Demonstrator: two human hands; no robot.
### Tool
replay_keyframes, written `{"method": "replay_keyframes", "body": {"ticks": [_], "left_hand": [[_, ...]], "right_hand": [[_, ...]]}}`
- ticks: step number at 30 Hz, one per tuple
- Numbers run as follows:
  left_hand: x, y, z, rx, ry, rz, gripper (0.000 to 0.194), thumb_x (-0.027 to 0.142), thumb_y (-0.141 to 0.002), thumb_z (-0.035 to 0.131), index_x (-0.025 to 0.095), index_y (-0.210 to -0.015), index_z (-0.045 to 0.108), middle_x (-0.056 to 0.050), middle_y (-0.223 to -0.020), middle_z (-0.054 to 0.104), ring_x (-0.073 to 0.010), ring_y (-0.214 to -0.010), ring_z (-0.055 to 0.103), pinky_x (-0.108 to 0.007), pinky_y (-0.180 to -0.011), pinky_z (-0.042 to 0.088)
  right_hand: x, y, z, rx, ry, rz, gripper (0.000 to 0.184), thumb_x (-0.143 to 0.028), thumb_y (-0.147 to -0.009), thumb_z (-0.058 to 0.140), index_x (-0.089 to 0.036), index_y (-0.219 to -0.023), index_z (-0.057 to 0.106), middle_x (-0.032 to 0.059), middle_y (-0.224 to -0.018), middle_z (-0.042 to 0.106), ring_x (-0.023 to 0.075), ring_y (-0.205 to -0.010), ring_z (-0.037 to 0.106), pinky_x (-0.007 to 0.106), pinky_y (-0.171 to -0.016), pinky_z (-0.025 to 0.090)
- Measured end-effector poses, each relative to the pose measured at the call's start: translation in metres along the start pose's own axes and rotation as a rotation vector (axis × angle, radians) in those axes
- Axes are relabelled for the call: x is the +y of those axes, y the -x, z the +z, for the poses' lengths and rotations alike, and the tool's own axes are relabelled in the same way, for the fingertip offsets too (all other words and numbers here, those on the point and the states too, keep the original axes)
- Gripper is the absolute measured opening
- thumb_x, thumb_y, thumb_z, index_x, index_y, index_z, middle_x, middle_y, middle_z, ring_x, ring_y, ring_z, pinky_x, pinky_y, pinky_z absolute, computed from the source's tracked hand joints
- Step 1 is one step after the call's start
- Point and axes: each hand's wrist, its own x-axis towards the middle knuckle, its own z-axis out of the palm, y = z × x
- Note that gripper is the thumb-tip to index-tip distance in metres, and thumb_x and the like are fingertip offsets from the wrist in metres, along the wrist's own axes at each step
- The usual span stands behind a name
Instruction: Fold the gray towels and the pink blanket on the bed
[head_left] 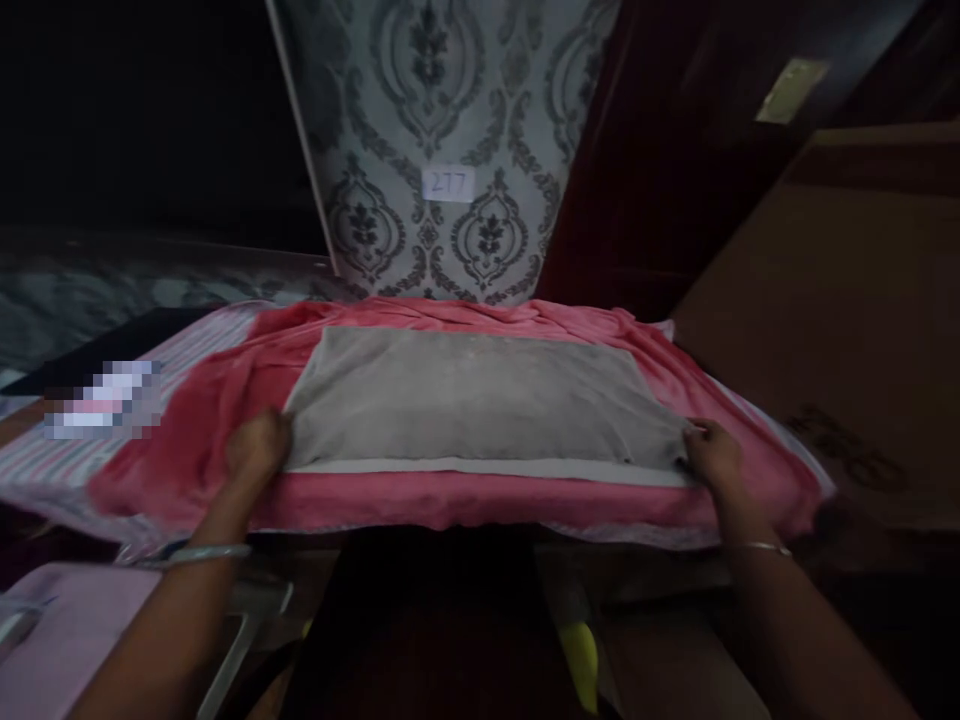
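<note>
A grey cloth with a pale strip along its near edge lies spread over a pink blanket. My left hand is closed on the cloth's left side, close to the near corner. At the opposite side, my right hand pinches the near right corner, where the fabric is drawn into folds. Between the two hands the cloth looks stretched and mostly flat. It is too plain to tell whether it is a towel or a garment.
Beyond the blanket rises a patterned wall with a paper label. A large cardboard box stands at the right. A dark screen-like panel is at the back left. Striped fabric shows at the left, under a blurred-out item.
</note>
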Motion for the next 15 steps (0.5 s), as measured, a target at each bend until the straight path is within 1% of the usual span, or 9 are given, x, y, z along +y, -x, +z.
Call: {"method": "replay_keyframes", "body": {"ticks": [3,6,9,12,15], "left_hand": [[-0.003,-0.004,-0.004,-0.017,-0.021,0.031,0.053,0.037,-0.098,0.027,0.004,-0.120,0.063,-0.026,-0.111,0.071,-0.0333,-0.096,0.068,-0.035,-0.070,0.049],[-0.007,-0.006,-0.005,-0.044,-0.041,0.030,0.055,0.039,-0.098,0.026,0.006,-0.120,0.064,-0.025,-0.113,0.071,-0.0331,-0.098,0.068,-0.035,-0.072,0.049],[-0.012,-0.012,-0.002,-0.063,0.006,0.056,0.055,0.039,-0.097,0.027,0.004,-0.118,0.064,-0.025,-0.111,0.071,-0.0322,-0.096,0.067,-0.034,-0.071,0.048],[-0.015,-0.021,-0.002,-0.081,0.060,0.084,0.053,0.040,-0.096,0.031,0.005,-0.114,0.066,-0.023,-0.109,0.071,-0.0294,-0.092,0.066,-0.030,-0.067,0.047],[-0.016,-0.027,-0.004,-0.099,0.067,0.040,0.047,0.038,-0.096,0.034,0.008,-0.113,0.067,-0.019,-0.108,0.073,-0.0259,-0.087,0.064,-0.027,-0.064,0.044]], "right_hand": [[0.010,0.000,0.000,0.023,-0.042,0.095,0.036,-0.025,-0.080,0.054,-0.010,-0.108,0.071,0.0095,-0.076,0.067,0.0208,-0.068,0.061,0.030,-0.063,0.044],[0.017,0.006,0.005,0.039,-0.092,0.102,0.034,-0.023,-0.078,0.056,-0.011,-0.106,0.071,0.0088,-0.078,0.068,0.0202,-0.070,0.061,0.029,-0.064,0.044],[0.017,0.008,0.007,0.044,-0.129,0.119,0.033,-0.023,-0.079,0.057,-0.013,-0.107,0.071,0.0087,-0.080,0.069,0.0191,-0.071,0.061,0.028,-0.064,0.044],[0.017,0.005,0.000,0.005,-0.180,0.155,0.035,-0.023,-0.079,0.057,-0.012,-0.109,0.072,0.0080,-0.080,0.069,0.0179,-0.066,0.059,0.027,-0.062,0.044],[0.021,0.004,-0.009,-0.031,-0.190,0.149,0.038,-0.026,-0.081,0.058,-0.012,-0.114,0.071,0.0080,-0.081,0.069,0.0177,-0.064,0.059,0.028,-0.061,0.044]]}}
